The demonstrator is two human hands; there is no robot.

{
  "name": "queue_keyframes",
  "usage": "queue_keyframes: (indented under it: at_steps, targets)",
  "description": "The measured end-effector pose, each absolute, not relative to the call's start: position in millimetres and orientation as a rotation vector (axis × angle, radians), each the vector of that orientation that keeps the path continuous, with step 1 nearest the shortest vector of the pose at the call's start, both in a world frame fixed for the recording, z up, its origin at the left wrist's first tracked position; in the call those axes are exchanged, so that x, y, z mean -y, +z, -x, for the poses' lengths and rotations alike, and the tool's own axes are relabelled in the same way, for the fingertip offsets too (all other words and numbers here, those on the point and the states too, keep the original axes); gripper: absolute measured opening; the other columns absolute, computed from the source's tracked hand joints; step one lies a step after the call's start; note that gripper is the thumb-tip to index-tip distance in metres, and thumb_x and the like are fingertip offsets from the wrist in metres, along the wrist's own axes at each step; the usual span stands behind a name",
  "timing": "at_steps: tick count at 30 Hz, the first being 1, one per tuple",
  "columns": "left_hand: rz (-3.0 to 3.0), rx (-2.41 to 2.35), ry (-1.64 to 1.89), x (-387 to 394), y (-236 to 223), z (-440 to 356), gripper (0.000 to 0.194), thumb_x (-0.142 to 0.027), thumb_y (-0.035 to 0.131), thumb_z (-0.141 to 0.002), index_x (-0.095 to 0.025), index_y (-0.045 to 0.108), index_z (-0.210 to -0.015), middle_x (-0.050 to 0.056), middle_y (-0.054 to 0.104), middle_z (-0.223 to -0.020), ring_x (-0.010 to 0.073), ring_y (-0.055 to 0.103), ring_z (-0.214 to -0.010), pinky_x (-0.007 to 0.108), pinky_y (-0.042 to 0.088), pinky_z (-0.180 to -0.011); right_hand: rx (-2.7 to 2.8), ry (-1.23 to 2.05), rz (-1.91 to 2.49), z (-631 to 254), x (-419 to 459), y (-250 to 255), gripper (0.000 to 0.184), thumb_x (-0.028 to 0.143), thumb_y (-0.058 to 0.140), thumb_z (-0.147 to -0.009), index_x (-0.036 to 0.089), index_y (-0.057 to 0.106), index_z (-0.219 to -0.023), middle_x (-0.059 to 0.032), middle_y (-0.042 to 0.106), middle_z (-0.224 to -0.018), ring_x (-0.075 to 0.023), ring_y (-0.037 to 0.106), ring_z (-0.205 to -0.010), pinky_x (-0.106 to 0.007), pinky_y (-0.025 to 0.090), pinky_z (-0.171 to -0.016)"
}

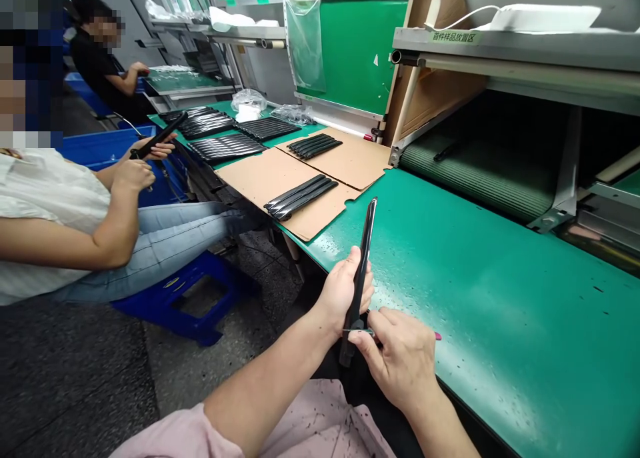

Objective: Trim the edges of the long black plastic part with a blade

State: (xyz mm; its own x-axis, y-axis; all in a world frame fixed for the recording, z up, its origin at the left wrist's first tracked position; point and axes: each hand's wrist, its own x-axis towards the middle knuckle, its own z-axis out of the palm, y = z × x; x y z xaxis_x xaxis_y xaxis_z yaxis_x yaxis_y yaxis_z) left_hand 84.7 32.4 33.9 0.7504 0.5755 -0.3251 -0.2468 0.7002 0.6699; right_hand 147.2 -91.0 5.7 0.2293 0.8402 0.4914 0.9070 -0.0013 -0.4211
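Observation:
My left hand (pixel 344 291) grips a long, glossy black plastic strip (pixel 362 271) upright, its lower end sticking out below my fingers. My right hand (pixel 400 358) is shut on a thin metal-shanked tool with a pink end (pixel 369 333). The tool's metal tip meets the strip near its lower end, and the contact point is partly hidden by my fingers. Both hands are just off the near edge of a green workbench mat (pixel 480 311).
Cardboard sheets (pixel 260 181) on the bench hold black strips (pixel 301 197), with more in rows beyond. A seated co-worker's hands (pixel 145 161) hold another strip at left, above a blue stool (pixel 190 298). A green conveyor belt (pixel 475 175) runs along the right, below a metal shelf (pixel 520 48).

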Motion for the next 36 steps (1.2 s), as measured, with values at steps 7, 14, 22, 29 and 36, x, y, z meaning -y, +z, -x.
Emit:
queue_keyframes:
  at_steps: [7, 14, 22, 29, 36]
  targets:
    - [-0.666, -0.518, 0.425, -31.8, 36.4, -86.6, 0.049, -0.061, 0.04, -0.094, -0.02, 0.037, -0.066, -0.01, 0.022, -0.042, 0.0048, 0.016, -0.031, 0.014, 0.015, -0.028, 1.164, 0.088, 1.909, -161.3, 89.0, 7.4, 0.041, 0.057, 0.048, -0.1, 0.021, 0.064, -0.091, -0.0005, 0.06, -0.081, -0.0158, 0.055, -0.068, -0.028, 0.036, -0.06]
    - [-0.662, -0.546, 0.447, -38.7, 33.5, -86.3, 0.046, -0.054, 0.032, -0.099, -0.021, 0.036, -0.067, -0.01, 0.021, -0.041, 0.0056, 0.015, -0.03, 0.015, 0.014, -0.028, 1.137, 0.149, 1.589, -142.7, 106.9, -2.3, 0.019, 0.028, 0.058, -0.099, 0.023, 0.069, -0.114, -0.0025, 0.065, -0.094, -0.0162, 0.063, -0.081, -0.026, 0.049, -0.069]
    - [-0.698, -0.506, 0.4, -30.4, 30.5, -85.1, 0.056, -0.064, 0.05, -0.088, -0.021, 0.028, -0.061, -0.011, 0.021, -0.041, 0.0037, 0.015, -0.031, 0.016, 0.012, -0.029, 1.123, -0.204, 1.621, -137.2, 104.7, -7.3, 0.019, 0.018, 0.07, -0.091, 0.02, 0.071, -0.11, -0.0036, 0.067, -0.094, -0.0165, 0.063, -0.082, -0.028, 0.052, -0.072]
    - [-0.766, -0.502, 0.348, -15.2, 35.1, -80.5, 0.054, -0.066, 0.056, -0.083, -0.021, 0.034, -0.063, -0.012, 0.023, -0.04, 0.0033, 0.015, -0.03, 0.016, 0.01, -0.029, 1.063, -0.327, 1.611, -171.5, 83.6, 11.6, 0.014, 0.024, 0.069, -0.092, 0.021, 0.074, -0.105, -0.0043, 0.07, -0.093, -0.0187, 0.065, -0.08, -0.029, 0.052, -0.069]
    - [-0.904, -0.463, 0.211, -5.0, 29.5, -63.1, 0.055, -0.069, 0.048, -0.086, -0.022, 0.032, -0.064, -0.011, 0.023, -0.042, 0.0038, 0.015, -0.031, 0.019, 0.008, -0.031, 0.839, -0.422, 1.654, -227.2, 59.9, 32.2, 0.023, 0.042, 0.072, -0.087, 0.021, 0.077, -0.095, -0.0049, 0.072, -0.092, -0.0207, 0.067, -0.081, -0.03, 0.051, -0.075]
